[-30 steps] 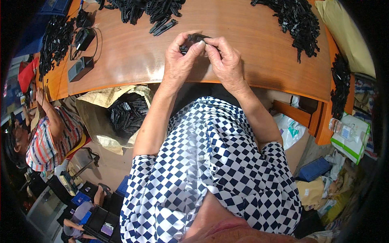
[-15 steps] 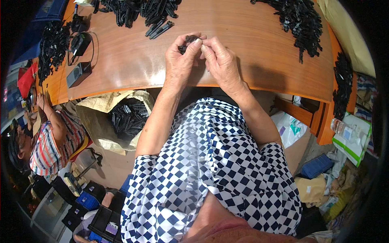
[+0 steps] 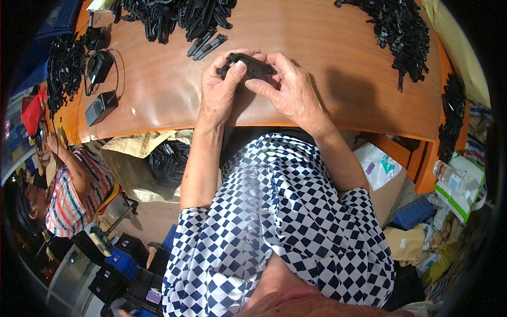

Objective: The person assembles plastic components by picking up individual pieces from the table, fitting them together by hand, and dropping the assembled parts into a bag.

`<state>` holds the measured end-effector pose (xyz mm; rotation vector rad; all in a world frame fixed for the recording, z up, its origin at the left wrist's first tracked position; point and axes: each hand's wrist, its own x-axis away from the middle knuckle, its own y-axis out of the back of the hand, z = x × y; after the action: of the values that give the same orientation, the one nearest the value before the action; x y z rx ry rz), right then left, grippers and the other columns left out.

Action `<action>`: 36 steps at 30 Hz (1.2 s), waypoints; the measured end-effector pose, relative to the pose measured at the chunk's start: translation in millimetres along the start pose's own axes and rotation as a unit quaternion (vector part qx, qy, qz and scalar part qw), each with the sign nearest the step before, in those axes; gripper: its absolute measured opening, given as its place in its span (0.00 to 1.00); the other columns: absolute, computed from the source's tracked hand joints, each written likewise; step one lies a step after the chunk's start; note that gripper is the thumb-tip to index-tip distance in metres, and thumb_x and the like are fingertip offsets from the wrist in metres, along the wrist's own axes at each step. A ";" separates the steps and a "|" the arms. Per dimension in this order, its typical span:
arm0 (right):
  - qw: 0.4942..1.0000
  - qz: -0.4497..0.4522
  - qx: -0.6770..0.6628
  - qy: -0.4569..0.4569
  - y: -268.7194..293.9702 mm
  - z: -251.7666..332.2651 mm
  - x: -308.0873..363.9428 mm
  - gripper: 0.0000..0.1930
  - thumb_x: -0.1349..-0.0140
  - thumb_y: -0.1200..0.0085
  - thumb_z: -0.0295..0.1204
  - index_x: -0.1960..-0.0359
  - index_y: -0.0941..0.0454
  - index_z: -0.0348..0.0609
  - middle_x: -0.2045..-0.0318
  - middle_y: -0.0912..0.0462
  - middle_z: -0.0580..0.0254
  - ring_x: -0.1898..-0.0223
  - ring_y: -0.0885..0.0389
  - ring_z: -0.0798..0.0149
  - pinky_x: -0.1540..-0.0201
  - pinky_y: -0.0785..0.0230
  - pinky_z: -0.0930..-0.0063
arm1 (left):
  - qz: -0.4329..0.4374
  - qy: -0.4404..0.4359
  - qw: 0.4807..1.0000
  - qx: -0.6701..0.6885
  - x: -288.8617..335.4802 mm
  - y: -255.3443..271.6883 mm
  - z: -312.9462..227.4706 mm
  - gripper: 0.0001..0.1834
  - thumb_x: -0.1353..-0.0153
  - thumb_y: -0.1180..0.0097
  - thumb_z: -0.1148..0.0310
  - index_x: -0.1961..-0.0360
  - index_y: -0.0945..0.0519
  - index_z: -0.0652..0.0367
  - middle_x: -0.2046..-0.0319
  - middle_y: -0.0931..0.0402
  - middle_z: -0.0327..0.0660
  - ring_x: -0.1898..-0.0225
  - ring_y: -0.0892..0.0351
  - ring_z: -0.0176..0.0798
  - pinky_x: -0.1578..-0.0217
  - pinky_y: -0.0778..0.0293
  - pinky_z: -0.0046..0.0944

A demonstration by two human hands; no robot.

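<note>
Between my two hands, above the wooden table (image 3: 174,95), is a black plastic part (image 3: 257,65), long and slightly curved, turned on its side. My left hand (image 3: 224,79) grips its left end, thumb lying on top. Around its right end curl the fingers of my right hand (image 3: 290,90), with the thumb stretched below it. Just beyond my left hand lie a few loose grey-black strips (image 3: 207,46). A large heap of similar black parts (image 3: 179,16) spreads at the table's far edge.
More black parts are piled at far right (image 3: 398,39) and far left (image 3: 63,66). A black box with a cable (image 3: 101,108) stands on the left. Below the table edge an open sack (image 3: 127,164) holds black pieces. A co-worker in a striped shirt (image 3: 79,195) sits at left.
The black part has turned and now shows its length between my hands; before, it was mostly hidden in my left fingers. My right fingers have moved from a pinch to its right end.
</note>
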<state>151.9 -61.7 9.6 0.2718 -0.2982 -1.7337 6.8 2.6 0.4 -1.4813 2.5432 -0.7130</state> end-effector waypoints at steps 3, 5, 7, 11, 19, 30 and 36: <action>0.999 -0.011 -0.051 -0.008 -3.8 -0.9 -2.4 0.20 0.46 0.36 0.40 0.61 0.25 0.38 0.72 0.18 0.53 0.72 0.17 0.57 0.70 0.26 0.68 | -0.012 -0.013 0.999 0.027 -0.6 -2.9 2.5 0.14 0.38 0.44 0.70 0.54 0.26 0.68 0.57 0.22 0.51 0.56 0.21 0.42 0.51 0.25 0.40; 0.996 -0.060 -0.064 0.034 -6.4 -5.3 -3.5 0.16 0.45 0.36 0.36 0.63 0.25 0.37 0.72 0.18 0.51 0.72 0.17 0.56 0.71 0.26 0.68 | -0.003 -0.022 1.000 0.019 -3.3 -4.6 4.0 0.14 0.39 0.43 0.71 0.54 0.25 0.68 0.57 0.21 0.50 0.56 0.21 0.42 0.51 0.25 0.40; 0.995 -0.076 -0.055 0.045 -8.6 -9.7 -3.6 0.15 0.46 0.36 0.34 0.64 0.25 0.37 0.73 0.19 0.51 0.72 0.17 0.55 0.71 0.26 0.67 | -0.007 -0.023 0.999 0.026 -4.6 -9.2 7.0 0.14 0.39 0.43 0.71 0.54 0.25 0.67 0.58 0.21 0.50 0.58 0.21 0.40 0.53 0.24 0.38; 0.991 -0.107 -0.023 0.078 -11.9 -16.9 -1.7 0.13 0.46 0.37 0.31 0.65 0.25 0.37 0.73 0.19 0.51 0.72 0.18 0.54 0.72 0.26 0.66 | -0.012 0.002 0.999 0.037 -7.8 -1.2 17.1 0.16 0.39 0.42 0.70 0.53 0.25 0.66 0.58 0.21 0.49 0.65 0.23 0.33 0.63 0.25 0.31; 0.991 -0.063 -0.011 0.119 -23.8 -2.1 -1.2 0.15 0.47 0.36 0.31 0.61 0.25 0.39 0.73 0.18 0.55 0.72 0.17 0.57 0.70 0.26 0.68 | -0.031 0.034 0.995 0.088 17.0 5.9 -1.1 0.16 0.37 0.44 0.69 0.50 0.28 0.60 0.56 0.22 0.46 0.72 0.28 0.27 0.71 0.29 0.25; 0.987 0.147 -0.058 -0.004 -6.0 1.2 6.2 0.15 0.42 0.41 0.32 0.56 0.27 0.41 0.64 0.19 0.52 0.65 0.17 0.59 0.64 0.25 0.69 | -0.190 0.176 0.674 -0.691 174.5 99.7 -117.8 0.12 0.41 0.44 0.70 0.57 0.23 0.60 0.71 0.21 0.48 0.69 0.21 0.46 0.66 0.27 0.38; 0.997 0.058 -0.056 0.010 40.0 -27.4 3.5 0.09 0.40 0.43 0.30 0.61 0.25 0.39 0.66 0.18 0.53 0.64 0.17 0.60 0.63 0.24 0.71 | -0.312 0.046 0.622 -0.717 149.6 79.6 -99.1 0.11 0.45 0.41 0.77 0.58 0.21 0.63 0.69 0.20 0.47 0.69 0.20 0.43 0.70 0.27 0.37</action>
<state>197.6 -73.4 -2.2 0.1869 -0.1970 -1.6253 -165.7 -57.5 72.3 -2.6460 2.4043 1.8473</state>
